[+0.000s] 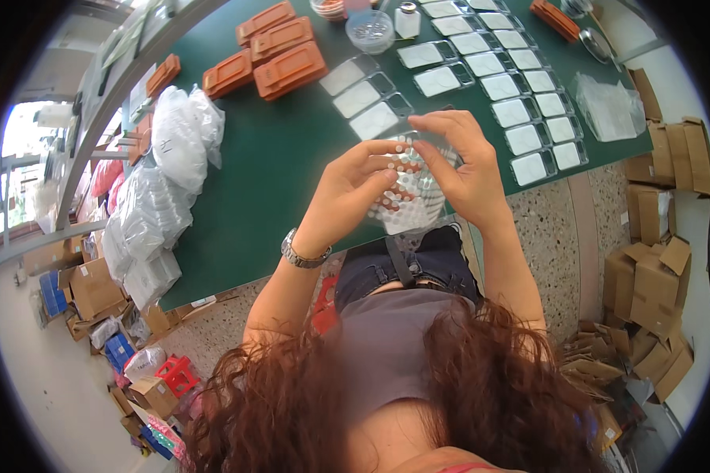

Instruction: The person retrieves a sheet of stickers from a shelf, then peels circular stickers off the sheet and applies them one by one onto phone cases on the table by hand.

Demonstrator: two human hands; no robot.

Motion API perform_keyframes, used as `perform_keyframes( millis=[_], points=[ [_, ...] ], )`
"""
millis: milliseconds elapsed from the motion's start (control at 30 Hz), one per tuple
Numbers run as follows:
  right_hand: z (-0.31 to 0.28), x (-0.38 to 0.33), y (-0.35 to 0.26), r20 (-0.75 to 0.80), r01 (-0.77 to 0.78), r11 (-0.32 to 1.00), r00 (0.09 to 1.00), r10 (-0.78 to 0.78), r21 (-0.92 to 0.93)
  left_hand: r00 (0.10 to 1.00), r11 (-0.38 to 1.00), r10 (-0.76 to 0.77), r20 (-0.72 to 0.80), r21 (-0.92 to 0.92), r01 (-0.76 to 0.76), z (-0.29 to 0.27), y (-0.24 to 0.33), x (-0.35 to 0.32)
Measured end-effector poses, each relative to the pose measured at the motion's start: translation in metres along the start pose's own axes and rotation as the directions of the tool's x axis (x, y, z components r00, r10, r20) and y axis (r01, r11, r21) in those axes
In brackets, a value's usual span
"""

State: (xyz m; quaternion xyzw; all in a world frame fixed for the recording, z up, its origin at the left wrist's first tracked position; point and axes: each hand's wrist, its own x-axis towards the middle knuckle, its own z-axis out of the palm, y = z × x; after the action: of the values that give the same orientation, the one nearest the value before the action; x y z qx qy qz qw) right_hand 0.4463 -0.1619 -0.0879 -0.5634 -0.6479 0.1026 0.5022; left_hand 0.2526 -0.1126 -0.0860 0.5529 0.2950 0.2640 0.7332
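Note:
In front of my waist, at the table's near edge, is a see-through sheet (410, 217) covered with rows of small white round dots. My left hand (359, 185), with a metal watch on its wrist, pinches the sheet's left side between thumb and fingers. My right hand (469, 165) bends round the upper right side, its thumb against the sheet near the left fingertips. Whether a single dot is between the right fingers is too small to tell. Just beyond the hands lie clear phone cases with white rectangular panels (374, 121), the closest partly hidden behind my right fingers.
More phone cases (523, 138) lie in rows at the right of the green table (244, 173). Orange-brown trays (290, 71), a tub of small parts (370, 31) and a white bottle (407, 20) stand farther back. Plastic bags (146, 205) line the left edge; cardboard boxes (647, 288) stand right.

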Motion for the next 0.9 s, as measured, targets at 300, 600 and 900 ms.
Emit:
perform_keyframes(
  millis=[300,600,900],
  points=[
    [-0.153,-0.079,0.117,-0.066,-0.121,0.993,0.991,0.12,-0.008,0.997,0.995,-0.072,-0.014,0.072,0.072,0.183,-0.082,0.101],
    [-0.264,-0.116,0.234,0.062,-0.195,0.955,0.975,0.214,-0.226,0.971,0.967,-0.189,-0.146,0.147,0.21,0.319,-0.157,0.182],
    [-0.301,-0.061,0.369,0.316,-0.183,0.966,0.919,0.234,-0.182,0.942,0.949,-0.307,-0.136,0.023,0.313,0.34,-0.206,0.316]
  ],
)
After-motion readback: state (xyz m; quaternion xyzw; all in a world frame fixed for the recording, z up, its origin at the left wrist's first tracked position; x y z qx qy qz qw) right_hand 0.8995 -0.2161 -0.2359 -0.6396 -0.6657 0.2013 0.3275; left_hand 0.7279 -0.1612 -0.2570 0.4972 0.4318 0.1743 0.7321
